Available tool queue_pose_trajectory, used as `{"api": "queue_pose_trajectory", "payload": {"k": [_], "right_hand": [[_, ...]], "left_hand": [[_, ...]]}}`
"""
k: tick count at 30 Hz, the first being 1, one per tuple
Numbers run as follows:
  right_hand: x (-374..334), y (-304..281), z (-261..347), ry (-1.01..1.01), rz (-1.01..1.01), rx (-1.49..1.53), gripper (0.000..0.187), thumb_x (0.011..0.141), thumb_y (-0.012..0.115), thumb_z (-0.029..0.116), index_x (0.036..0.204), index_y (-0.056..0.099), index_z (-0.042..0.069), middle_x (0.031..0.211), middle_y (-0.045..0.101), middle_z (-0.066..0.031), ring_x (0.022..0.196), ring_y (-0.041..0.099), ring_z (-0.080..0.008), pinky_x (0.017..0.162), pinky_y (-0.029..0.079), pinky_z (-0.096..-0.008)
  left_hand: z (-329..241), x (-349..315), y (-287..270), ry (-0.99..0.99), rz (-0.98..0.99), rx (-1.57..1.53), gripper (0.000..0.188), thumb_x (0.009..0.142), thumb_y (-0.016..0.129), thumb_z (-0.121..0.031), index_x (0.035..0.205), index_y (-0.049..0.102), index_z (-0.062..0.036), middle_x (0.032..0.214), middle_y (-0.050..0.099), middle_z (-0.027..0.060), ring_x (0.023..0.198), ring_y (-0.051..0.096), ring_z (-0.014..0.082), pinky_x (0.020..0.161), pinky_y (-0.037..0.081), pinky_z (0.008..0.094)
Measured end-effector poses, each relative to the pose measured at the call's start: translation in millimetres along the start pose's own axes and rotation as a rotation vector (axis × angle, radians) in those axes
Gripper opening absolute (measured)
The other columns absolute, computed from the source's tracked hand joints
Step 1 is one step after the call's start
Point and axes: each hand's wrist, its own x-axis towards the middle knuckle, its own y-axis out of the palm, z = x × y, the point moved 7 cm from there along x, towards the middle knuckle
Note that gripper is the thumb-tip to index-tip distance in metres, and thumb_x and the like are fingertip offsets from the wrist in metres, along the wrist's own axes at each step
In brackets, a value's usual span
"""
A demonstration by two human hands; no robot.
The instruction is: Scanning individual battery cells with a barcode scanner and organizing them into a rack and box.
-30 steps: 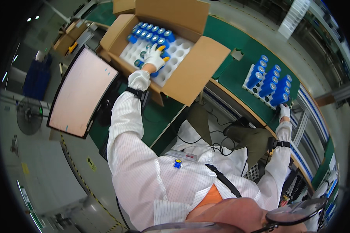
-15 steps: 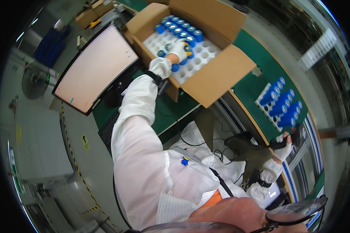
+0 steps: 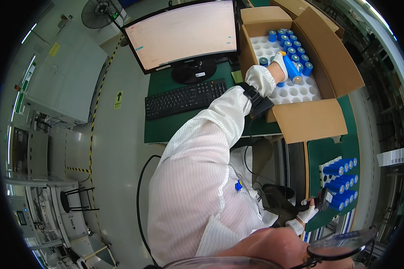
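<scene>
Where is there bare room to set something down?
Bare: the desk between keyboard and near edge; a narrow strip of bench between box and tray. Crowded: inside the box, where the left hand holds a cell among others; around the tray, where the right hand holds a black device.

On a table [image 3: 159, 130], a keyboard [image 3: 186, 98] lies before a monitor [image 3: 184, 36]; a fan [image 3: 101, 8] stands behind, far left. Right of the monitor, a carton [image 3: 309, 121] contains cylinders [image 3: 287, 45] in a tray [image 3: 278, 97]; a second tray [image 3: 329, 163] of cylinders sits near right.
</scene>
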Motion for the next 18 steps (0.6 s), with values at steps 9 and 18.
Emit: {"api": "queue_pose_trajectory", "payload": {"k": [9,18], "right_hand": [[-21.9,23.7,1.5,-0.15,0.041,-0.704,0.02,0.08,0.063,0.001,0.101,0.063,-0.001,0.085,0.062,-0.0075,0.074,0.06,-0.0185,0.067,0.048,-0.032],[-30.8,205.6,133.7,-0.582,0.194,-1.039,0.031,0.068,0.073,0.004,0.098,0.066,0.005,0.085,0.068,-0.014,0.078,0.068,-0.0326,0.069,0.054,-0.035]], "left_hand": [[74.7,-34.0,32.0,-0.36,0.296,0.244,0.016,0.087,0.063,-0.025,0.08,0.057,-0.012,0.071,0.06,0.0087,0.066,0.061,0.0231,0.058,0.053,0.0366],[111.7,-65.7,74.3,-0.43,0.139,0.318,0.043,0.089,0.059,-0.041,0.097,0.05,0.0001,0.083,0.058,0.0138,0.072,0.059,0.0282,0.066,0.053,0.0416]]}}
